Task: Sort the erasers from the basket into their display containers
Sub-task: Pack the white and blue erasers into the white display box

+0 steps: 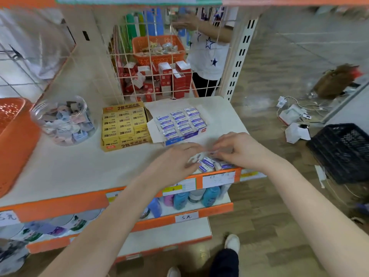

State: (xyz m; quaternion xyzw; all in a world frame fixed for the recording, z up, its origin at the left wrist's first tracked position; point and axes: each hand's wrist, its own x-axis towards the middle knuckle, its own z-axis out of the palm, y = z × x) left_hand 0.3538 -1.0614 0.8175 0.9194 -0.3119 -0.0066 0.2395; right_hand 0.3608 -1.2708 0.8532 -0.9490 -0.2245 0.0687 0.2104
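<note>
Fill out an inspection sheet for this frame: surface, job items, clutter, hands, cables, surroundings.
Surface: white shelf with an orange front edge.
Job's things: loose erasers at the front edge; blue eraser box and yellow eraser box, both holding rows of erasers; jar of mixed erasers; orange basket at far left.
Clutter: nothing seen.
Hands: left hand and right hand both on the loose erasers; the grip is too blurred to tell.
Cables: white cables lie on the floor to the right.
Surroundings: black crate on the floor; another person behind the wire grid.
</note>
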